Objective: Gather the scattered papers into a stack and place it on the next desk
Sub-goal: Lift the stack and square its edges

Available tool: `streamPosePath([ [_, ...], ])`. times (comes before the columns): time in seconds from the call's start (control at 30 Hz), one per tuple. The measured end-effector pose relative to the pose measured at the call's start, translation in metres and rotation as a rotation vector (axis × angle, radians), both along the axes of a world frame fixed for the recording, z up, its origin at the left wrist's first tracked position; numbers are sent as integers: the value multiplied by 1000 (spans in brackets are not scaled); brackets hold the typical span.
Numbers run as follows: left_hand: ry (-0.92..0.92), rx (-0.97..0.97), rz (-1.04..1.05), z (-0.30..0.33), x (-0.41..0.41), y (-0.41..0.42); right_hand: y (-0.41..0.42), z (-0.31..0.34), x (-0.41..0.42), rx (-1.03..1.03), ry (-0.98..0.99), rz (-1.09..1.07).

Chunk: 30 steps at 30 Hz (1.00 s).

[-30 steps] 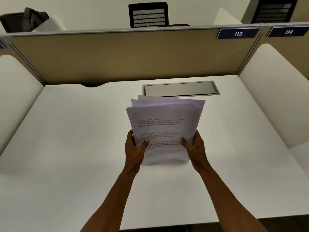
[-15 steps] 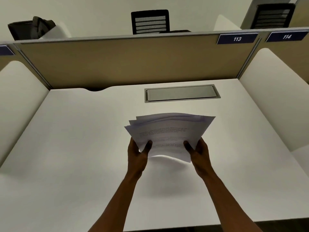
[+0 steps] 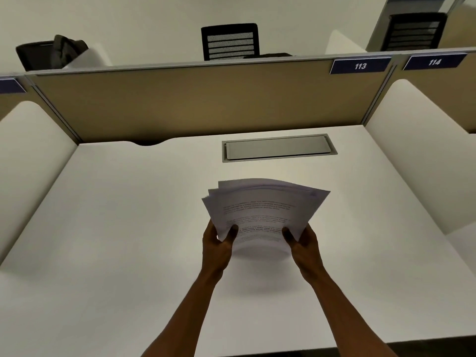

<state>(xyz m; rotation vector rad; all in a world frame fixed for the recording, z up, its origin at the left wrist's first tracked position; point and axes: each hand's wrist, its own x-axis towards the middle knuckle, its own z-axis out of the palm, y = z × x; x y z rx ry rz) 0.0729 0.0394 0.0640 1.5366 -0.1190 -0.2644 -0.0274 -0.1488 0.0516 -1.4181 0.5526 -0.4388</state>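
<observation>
A stack of printed white papers (image 3: 262,204) hangs above the middle of the white desk (image 3: 116,228), tilted toward me with its sheets fanned unevenly at the top edge. My left hand (image 3: 219,243) grips its lower left corner, thumb on the front sheet. My right hand (image 3: 304,243) grips the lower right corner the same way. The stack's bottom edge bows downward between my hands and casts a shadow on the desk.
A grey metal cable hatch (image 3: 279,149) sits flush in the desk behind the papers. A tan partition (image 3: 193,99) with plates 113 and 114 closes the back. White side dividers (image 3: 412,155) flank the desk; part of another desk (image 3: 463,240) shows at right.
The stack went from upright with its bottom on the desk to lifted and tilted flatter, then tipped slightly back up. The view has shifted a little downward.
</observation>
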Motion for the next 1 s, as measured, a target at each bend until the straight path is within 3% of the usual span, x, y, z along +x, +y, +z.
streamPosePath([
  [0.53, 80, 9, -1, -12, -6, 1, -1, -9, -4, -28, 92, -4],
  [0.7, 109, 89, -59, -16, -11, 1, 0, -18, -7, -80, 148, 19],
  [0.8, 98, 94, -64, -13, -8, 0, -2, -14, -6, -163, 154, 1],
  [1.0, 181, -37, -58, -4, -2, -4, -17, 15, -2, -593, 115, 112],
])
